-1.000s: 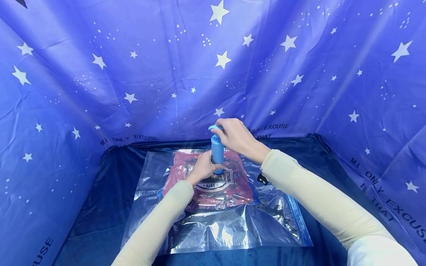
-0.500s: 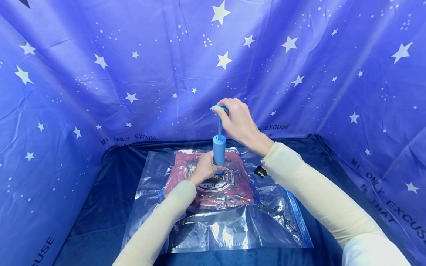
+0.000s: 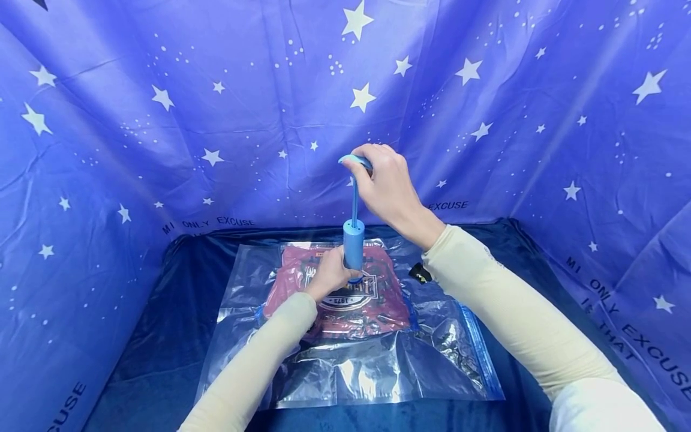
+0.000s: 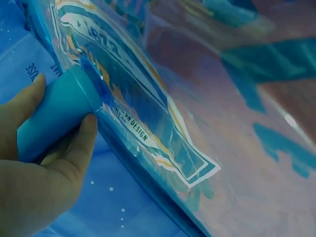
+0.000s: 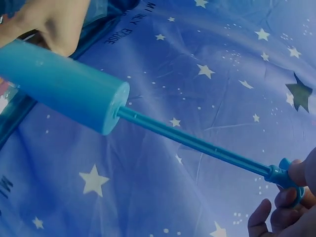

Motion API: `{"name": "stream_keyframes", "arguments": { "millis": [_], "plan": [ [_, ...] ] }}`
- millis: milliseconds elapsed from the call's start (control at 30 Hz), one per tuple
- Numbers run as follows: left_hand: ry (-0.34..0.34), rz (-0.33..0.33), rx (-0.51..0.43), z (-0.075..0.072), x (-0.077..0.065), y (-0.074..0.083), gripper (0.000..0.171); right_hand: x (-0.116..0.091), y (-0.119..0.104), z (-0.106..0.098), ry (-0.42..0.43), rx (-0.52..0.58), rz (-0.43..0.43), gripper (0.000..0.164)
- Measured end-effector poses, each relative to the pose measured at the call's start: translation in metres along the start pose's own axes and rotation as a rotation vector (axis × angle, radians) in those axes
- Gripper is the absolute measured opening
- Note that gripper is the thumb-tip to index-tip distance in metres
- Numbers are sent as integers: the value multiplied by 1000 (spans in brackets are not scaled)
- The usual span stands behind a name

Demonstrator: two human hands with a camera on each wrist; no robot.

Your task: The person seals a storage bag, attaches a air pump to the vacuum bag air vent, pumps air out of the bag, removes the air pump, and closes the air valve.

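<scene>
A blue hand pump (image 3: 353, 243) stands upright on a clear plastic vacuum bag (image 3: 372, 375) that holds a folded pinkish-red printed garment (image 3: 378, 315). My left hand (image 3: 328, 273) grips the lower barrel of the pump; in the left wrist view its thumb and fingers curl round the barrel (image 4: 61, 111), whose end meets the bag's surface. High above, my right hand (image 3: 387, 180) holds the pump's handle (image 3: 351, 159). A long stretch of the thin rod (image 5: 192, 143) shows between barrel and handle in the right wrist view. The valve under the pump is hidden.
A small black item (image 3: 420, 273) lies on the right part of the bag, near the right sleeve. Dark blue cloth (image 3: 151, 336) covers the surface under the bag. A purple-blue curtain with white stars (image 3: 302, 120) rises behind and on both sides.
My right hand has risen with the handle, drawing the rod far out of the barrel. My left hand and the barrel stay nearly where they were.
</scene>
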State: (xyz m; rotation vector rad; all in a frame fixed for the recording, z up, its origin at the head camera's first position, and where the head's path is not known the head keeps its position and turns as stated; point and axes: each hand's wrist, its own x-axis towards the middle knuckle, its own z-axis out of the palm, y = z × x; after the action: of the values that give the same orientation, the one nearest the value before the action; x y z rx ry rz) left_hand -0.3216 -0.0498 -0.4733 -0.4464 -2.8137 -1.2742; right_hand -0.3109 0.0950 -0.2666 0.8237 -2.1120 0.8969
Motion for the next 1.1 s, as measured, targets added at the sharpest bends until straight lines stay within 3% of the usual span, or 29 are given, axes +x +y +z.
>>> {"name": "stream_keyframes", "arguments": {
  "millis": [267,467,833,1100],
  "plan": [
    [-34,35,19,-5,4,0,41,-20,11,10,-175,-7,130,23],
    [-70,27,-27,-8,3,0,42,-40,21,24,-257,-15,164,19],
    [-86,36,-37,-6,-2,-1,42,-67,32,41,-330,-33,187,18],
    [-84,53,-38,-8,0,-1,43,-59,32,35,-361,-32,185,18]
  ]
}}
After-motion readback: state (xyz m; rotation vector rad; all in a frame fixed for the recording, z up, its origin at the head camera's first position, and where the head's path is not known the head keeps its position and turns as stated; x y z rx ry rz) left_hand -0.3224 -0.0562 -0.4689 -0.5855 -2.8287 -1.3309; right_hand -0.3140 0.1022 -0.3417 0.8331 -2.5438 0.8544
